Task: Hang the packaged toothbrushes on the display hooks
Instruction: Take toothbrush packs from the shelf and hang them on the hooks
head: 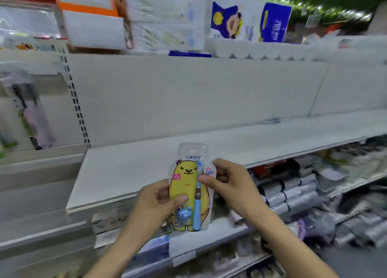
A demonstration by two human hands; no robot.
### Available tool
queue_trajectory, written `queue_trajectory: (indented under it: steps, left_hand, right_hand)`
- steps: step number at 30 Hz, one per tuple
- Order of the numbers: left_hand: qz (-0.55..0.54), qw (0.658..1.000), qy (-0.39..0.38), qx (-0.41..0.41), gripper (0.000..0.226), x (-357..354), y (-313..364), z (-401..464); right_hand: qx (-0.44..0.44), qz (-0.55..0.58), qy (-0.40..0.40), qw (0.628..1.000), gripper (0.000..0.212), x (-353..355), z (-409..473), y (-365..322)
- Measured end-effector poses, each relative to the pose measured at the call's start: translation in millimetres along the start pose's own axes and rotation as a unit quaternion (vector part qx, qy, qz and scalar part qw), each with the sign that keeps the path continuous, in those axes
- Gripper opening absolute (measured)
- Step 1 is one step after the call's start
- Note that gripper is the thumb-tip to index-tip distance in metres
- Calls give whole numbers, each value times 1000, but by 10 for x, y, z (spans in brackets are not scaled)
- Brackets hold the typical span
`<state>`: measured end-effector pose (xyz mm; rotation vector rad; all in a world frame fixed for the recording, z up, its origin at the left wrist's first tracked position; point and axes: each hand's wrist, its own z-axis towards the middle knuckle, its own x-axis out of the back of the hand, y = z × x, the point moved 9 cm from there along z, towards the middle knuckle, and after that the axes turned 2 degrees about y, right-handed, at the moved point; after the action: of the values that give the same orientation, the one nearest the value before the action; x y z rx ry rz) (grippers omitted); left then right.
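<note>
A packaged child's toothbrush [189, 185] with a yellow bear card and a blue brush stands upright in front of me, its hang hole at the top. My left hand [156, 202] pinches the pack's lower left side, thumb on the front. My right hand [230, 183] pinches the right edge near the middle. The pack is held over the front edge of a white shelf [125, 173]. At the far left, blurred hanging packs [29, 114] show on the neighbouring panel; no hook is clearly visible.
A white back panel [188, 97] rises behind the shelf, with a slotted upright [75, 101] at its left. Tissue and paper-roll packs [167, 20] fill the top shelf. Lower shelves at right hold silver packets [293, 196]. Price labels [182, 248] hang on the shelf edge below.
</note>
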<state>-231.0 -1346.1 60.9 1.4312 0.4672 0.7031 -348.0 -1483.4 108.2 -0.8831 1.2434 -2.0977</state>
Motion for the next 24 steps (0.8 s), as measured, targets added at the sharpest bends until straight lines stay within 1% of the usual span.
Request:
queue_trajectory:
  steps: [7,12,20,24]
  left_hand:
    - [47,995,-87,-14,24,-1225,124,486]
    - [42,993,-113,-13,26,-1822,150,897]
    - [26,995,-92,-22,26,-2295,177,1661]
    - [38,997,-63,-19,28,-2395,193,2008]
  right_hand:
    - [-33,-6,61,998,10,1209,-35,392]
    - [-45,-3,79,996,11,1803,158,682]
    - [-43,13,47,998,17,2391,903,1072]
    - [-31,2,26,999,17,2556,1266,1180]
